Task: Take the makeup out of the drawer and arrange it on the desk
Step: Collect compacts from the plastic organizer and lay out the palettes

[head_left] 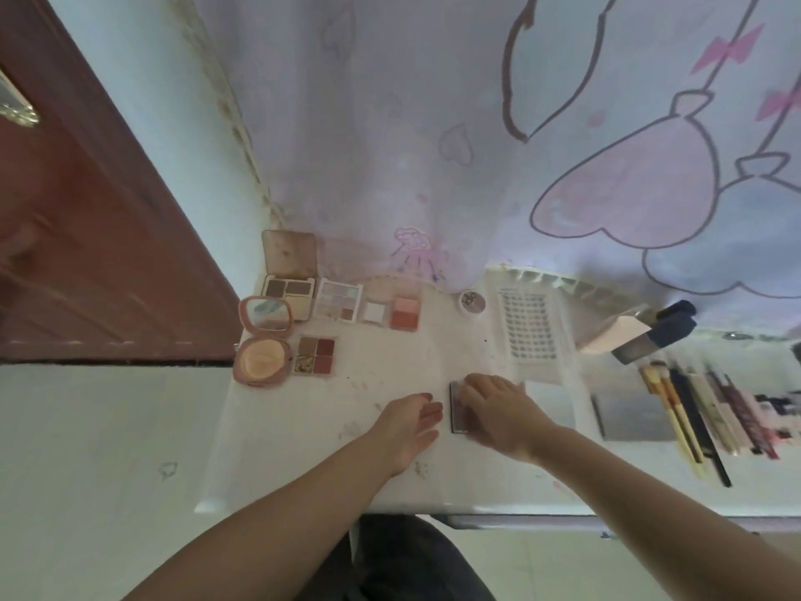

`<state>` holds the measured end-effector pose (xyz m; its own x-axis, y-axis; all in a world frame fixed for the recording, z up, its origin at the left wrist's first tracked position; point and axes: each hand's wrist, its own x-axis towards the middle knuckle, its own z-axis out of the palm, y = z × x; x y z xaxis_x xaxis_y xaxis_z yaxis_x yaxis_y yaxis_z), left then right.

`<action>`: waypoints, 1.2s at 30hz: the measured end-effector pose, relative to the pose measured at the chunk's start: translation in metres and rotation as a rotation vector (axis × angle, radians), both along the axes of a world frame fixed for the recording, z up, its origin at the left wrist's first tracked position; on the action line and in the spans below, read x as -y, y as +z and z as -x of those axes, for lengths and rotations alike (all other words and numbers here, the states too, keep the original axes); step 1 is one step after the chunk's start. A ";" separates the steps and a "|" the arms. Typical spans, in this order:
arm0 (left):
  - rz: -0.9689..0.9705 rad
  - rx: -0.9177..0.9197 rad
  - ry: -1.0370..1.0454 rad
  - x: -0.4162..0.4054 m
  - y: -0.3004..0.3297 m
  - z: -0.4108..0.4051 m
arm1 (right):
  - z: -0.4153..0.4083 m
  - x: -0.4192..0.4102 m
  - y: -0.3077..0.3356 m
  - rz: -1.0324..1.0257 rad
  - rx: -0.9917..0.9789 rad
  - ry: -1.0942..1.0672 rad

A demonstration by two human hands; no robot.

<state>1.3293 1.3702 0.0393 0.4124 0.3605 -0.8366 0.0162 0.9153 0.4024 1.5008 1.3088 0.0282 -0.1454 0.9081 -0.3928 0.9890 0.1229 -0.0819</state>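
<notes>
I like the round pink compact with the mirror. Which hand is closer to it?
Left. The left hand lies open on the desk, right of the compact. The right hand is farther right, on a dark palette.

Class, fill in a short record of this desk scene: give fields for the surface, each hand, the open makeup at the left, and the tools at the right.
surface: white desk
right hand: lies on a small dark palette, fingers covering most of it
left hand: open, beside the palette, holding nothing
left group: round pink compact open with mirror up; four-pan palette beside it
back row: several open eyeshadow and blush palettes
right side: brushes and pencils laid side by side
</notes>
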 end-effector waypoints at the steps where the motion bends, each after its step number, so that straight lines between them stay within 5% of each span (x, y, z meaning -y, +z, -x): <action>1: -0.014 -0.004 -0.021 0.002 0.001 -0.001 | 0.002 0.000 0.000 -0.022 -0.028 0.004; 8: 0.121 0.276 0.048 -0.005 0.007 0.029 | 0.042 -0.025 0.032 -0.066 -0.560 -0.268; 16: 0.206 0.403 0.283 -0.022 0.008 0.060 | 0.063 -0.074 0.057 0.146 -0.730 -0.299; 23: 0.347 0.485 0.289 -0.033 -0.008 0.087 | 0.051 -0.130 0.073 0.372 -0.956 -0.486; 36: 0.342 0.215 0.515 -0.061 0.002 0.090 | 0.081 -0.193 0.033 0.151 -0.704 -0.510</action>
<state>1.2392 1.4316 0.0412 0.4287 0.2848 -0.8574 -0.5072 0.8612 0.0325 1.4196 1.5023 0.0615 0.0106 0.8741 -0.4856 0.6343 -0.3813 -0.6725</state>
